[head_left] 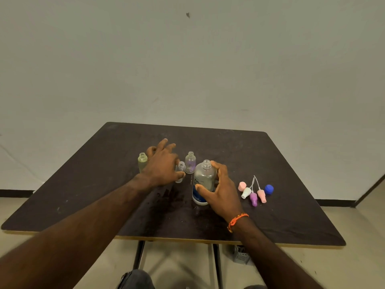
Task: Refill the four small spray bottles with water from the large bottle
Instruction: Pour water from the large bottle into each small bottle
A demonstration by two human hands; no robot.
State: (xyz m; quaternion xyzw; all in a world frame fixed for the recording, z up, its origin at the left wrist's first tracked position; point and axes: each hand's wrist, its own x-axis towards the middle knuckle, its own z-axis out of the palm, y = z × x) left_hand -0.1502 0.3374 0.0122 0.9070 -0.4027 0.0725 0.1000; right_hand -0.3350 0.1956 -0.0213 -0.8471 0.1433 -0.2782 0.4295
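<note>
The large clear bottle (203, 180) with a blue and white label stands upright and uncapped on the dark table (270, 159). My right hand (220, 190) grips its side, thumb across the label. Three small open bottles stand to its left: a greenish one (142, 161), a clear one (180, 168) and a purple-tinted one (190, 162). My left hand (162, 163) hovers over them with fingers spread, its thumb just in front of the clear bottle. It hides whatever stands behind it.
To the right of the large bottle lie a pink cap (242, 185), a white spray head (246, 192), a purple one (253, 198), a pink one (261, 195) and a blue cap (268, 189). A grey grater-like object (241, 255) sits on the floor under the table.
</note>
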